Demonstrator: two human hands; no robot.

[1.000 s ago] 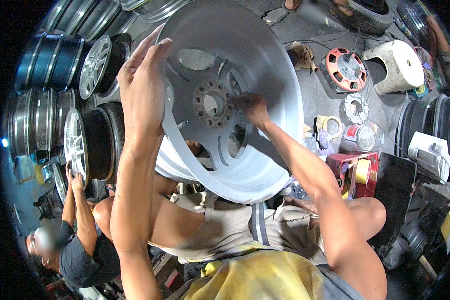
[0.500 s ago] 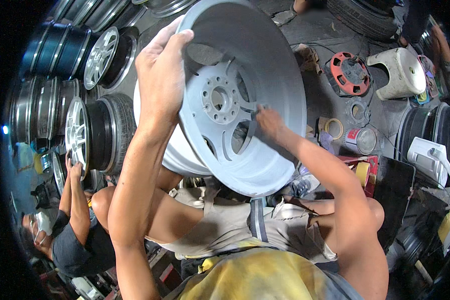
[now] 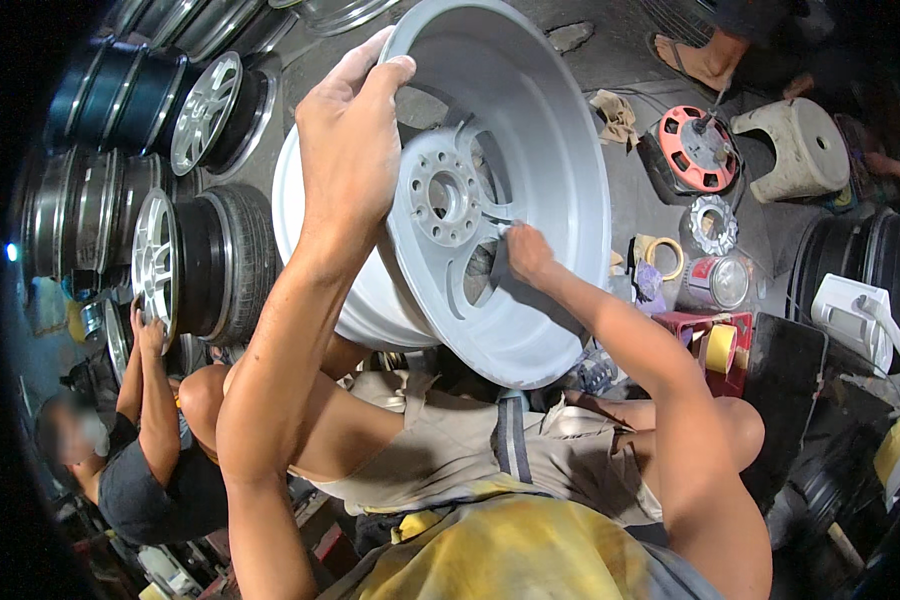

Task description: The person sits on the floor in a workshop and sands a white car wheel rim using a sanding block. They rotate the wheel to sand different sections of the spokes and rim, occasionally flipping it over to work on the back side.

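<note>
A grey primer-coloured car wheel rim [image 3: 560, 180] stands tilted above my lap, its hollow inner side facing me. My left hand [image 3: 355, 140] is closed around its upper left edge, thumb on the lip. Inside the rim, my right hand [image 3: 530, 252] is closed beside the spokes, to the lower right of the hub [image 3: 444, 207]. A small pale bit shows at its fingertips, too small to name. Behind the wheel's left edge shows a white curved barrel [image 3: 370, 310]; whether it belongs to the same wheel I cannot tell.
To the right are a red-and-black round reel [image 3: 697, 150], a stool [image 3: 792, 150], a can [image 3: 718, 282], tape rolls [image 3: 720, 348] and a toothed metal ring [image 3: 710, 225]. More wheels [image 3: 205, 115] line the left. A co-worker [image 3: 160, 450] handles a wheel there; another person's foot [image 3: 710, 60] is upper right.
The wheel and my left hand have shifted slightly right, with the wheel turned a little. My right hand has moved slightly down along the spokes. A sandalled foot has appeared at the upper right.
</note>
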